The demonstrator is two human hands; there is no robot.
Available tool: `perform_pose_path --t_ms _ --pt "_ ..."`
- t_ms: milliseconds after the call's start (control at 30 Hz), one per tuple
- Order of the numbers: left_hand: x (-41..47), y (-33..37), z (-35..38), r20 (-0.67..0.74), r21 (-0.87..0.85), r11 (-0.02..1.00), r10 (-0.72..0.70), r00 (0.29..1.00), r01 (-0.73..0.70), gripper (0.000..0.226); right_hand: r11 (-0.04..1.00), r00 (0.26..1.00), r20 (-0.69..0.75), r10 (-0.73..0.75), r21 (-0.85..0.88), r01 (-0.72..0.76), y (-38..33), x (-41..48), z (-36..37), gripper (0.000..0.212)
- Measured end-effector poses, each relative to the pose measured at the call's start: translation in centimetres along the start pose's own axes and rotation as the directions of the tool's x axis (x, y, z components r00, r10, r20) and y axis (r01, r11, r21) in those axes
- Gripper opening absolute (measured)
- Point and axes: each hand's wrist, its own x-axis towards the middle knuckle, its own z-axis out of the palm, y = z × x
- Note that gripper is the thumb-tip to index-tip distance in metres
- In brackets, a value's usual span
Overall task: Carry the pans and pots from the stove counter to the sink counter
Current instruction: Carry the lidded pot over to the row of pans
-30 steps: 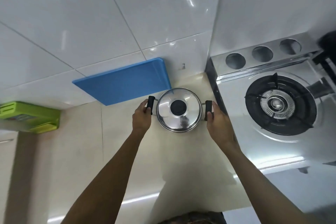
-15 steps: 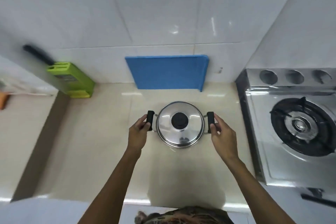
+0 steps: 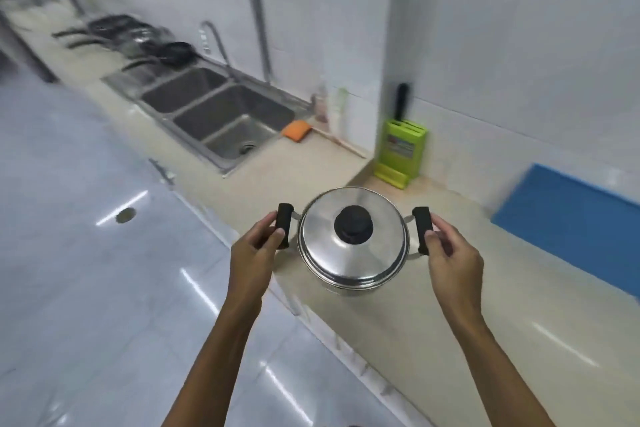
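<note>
- The counter (image 3: 311,166) runs from the near right to the far left, with bare floor to the left of it.
- The sink (image 3: 221,114), a double basin, sits in the counter well ahead of the hands.
- Beyond the sink several dark pans (image 3: 138,36) lie on the counter; they are blurred, so their number is unclear. I judge these are items already carried over.
- A blue board (image 3: 571,229) leans on the wall at the right, and a green knife block (image 3: 401,152) stands in the corner between the board and the sink.
- The pot (image 3: 353,246), steel with its lid on, is in the air over the counter's front edge, near the knife block and well short of the sink.
- The left hand (image 3: 254,253) grips the pot's left black handle; the right hand (image 3: 450,253) grips the right one.
- Judged progress: this pot is mid-carry and not yet set down. The stove is out of view, so what is left there cannot be told.
</note>
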Motion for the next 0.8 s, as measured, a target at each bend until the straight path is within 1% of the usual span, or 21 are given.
perform_pose_path --t_ms 100,200,367,533,667,800 --pt "1.9 0.8 -8.2 -0.144 -0.014 1.0 0.012 0.99 -0.014 0.031 0.996 0.995 0.095 -0.044 0.086 0.036 -4.6 -0.6 8.0 0.031" --pt "3.6 1.5 -16.0 -0.244 -0.039 0.999 0.0 0.97 -0.01 0.031 0.987 0.98 0.17 -0.1 0.14 0.077 -8.8 -1.5 16.0 0.031" --pt "7.8 0.8 -26.2 -0.388 -0.108 0.994 -0.061 0.919 0.02 0.029 0.98 0.93 0.331 -0.159 0.164 0.109 -13.8 -2.4 27.8 0.032" --pt "13.8 -1.0 -35.1 -0.468 -0.173 0.984 -0.121 0.876 0.044 0.028 0.978 0.876 0.442 -0.192 0.162 0.132 -17.2 -1.6 40.8 0.028" --pt "20.8 -2.3 -42.3 -0.532 -0.199 0.978 -0.166 0.83 0.068 0.03 0.979 0.84 0.513 -0.178 0.176 0.1 -20.8 0.0 52.1 0.028" --pt "29.0 -0.8 -49.4 -0.551 -0.186 0.98 -0.165 0.818 0.072 0.031 0.979 0.818 0.545 -0.183 0.178 0.101 -25.6 1.8 62.7 0.031"
